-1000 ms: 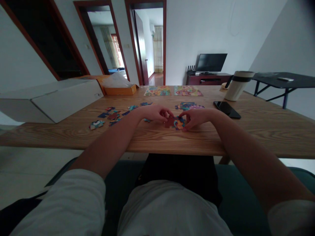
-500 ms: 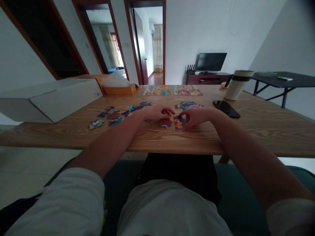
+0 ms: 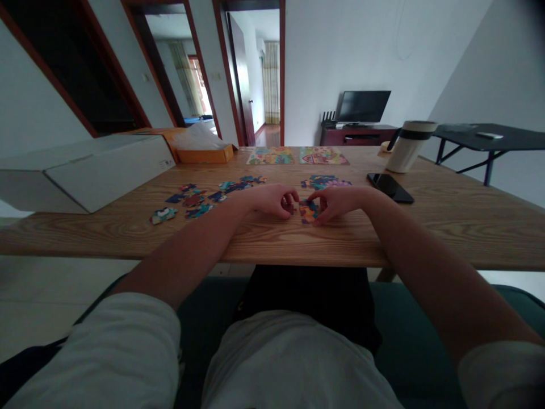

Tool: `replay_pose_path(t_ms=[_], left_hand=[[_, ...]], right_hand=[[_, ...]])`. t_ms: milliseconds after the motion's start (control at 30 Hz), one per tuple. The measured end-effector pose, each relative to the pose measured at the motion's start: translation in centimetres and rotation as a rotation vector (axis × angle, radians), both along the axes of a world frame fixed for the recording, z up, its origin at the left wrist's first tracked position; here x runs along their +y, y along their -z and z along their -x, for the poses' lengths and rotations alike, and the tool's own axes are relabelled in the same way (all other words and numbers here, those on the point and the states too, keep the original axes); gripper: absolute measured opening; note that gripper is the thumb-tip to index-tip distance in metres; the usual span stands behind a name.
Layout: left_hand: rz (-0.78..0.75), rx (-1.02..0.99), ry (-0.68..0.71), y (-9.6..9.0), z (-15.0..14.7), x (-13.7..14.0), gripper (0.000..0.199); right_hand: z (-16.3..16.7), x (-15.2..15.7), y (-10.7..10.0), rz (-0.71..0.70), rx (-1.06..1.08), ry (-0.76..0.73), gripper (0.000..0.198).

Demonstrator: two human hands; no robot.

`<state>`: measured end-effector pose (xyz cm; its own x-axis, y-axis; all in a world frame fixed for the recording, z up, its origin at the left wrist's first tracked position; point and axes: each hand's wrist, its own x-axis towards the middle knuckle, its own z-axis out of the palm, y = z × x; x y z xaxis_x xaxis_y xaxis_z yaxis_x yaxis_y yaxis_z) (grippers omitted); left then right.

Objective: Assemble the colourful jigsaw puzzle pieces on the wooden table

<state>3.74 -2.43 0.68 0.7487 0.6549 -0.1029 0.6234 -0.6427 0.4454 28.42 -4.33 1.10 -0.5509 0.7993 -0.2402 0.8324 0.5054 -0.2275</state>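
My left hand (image 3: 272, 200) curls over a dark red puzzle piece (image 3: 290, 208), thumb and fingers at its sides, covering most of it. Just to the right lies an orange and blue puzzle section (image 3: 307, 210) flat on the table, a small gap from the red piece. My right hand (image 3: 335, 202) grips that section by its right side, index finger at the far edge and thumb at the near edge. Behind my hands is a joined blue and pink puzzle section (image 3: 324, 182). Loose puzzle pieces (image 3: 192, 200) are scattered to the left, with a pale piece (image 3: 163, 215) nearest the front.
Two colourful picture sheets (image 3: 270, 155) lie at the back of the wooden table (image 3: 272, 244). On the left stand a white box (image 3: 110, 173) and an orange box (image 3: 204, 155) with plastic inside. A black phone (image 3: 390, 187) and a white cup (image 3: 409, 149) are on the right.
My left hand has come down and nearer to me onto the dark red piece, which showed in full before. My right hand stays at the orange and blue section.
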Motion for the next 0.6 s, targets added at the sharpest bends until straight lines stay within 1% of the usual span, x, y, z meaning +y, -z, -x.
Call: replay_pose_path(t_ms=[167, 333, 400, 467, 600], left_hand=[[-0.08, -0.02, -0.023, 0.38, -0.27, 0.03, 0.046], [-0.046, -0.129, -0.04, 0.7, -0.14, 0.46, 0.042], [-0.07, -0.109, -0.033, 0.64, -0.17, 0.48, 0.038], [-0.107, -0.046, 0.002, 0.48, -0.25, 0.41, 0.036], [-0.149, 0.032, 0.069, 0.17, -0.3, 0.31, 0.04]], right_hand=[[0.24, -0.29, -0.22, -0.009, -0.014, 0.012, 0.102], [0.4, -0.66, -0.48, -0.041, -0.039, 0.022, 0.1], [0.39, -0.71, -0.52, -0.056, -0.05, 0.027, 0.098], [0.36, -0.65, -0.46, -0.046, -0.049, 0.022, 0.097], [0.24, -0.38, -0.18, 0.001, -0.009, 0.003, 0.101]])
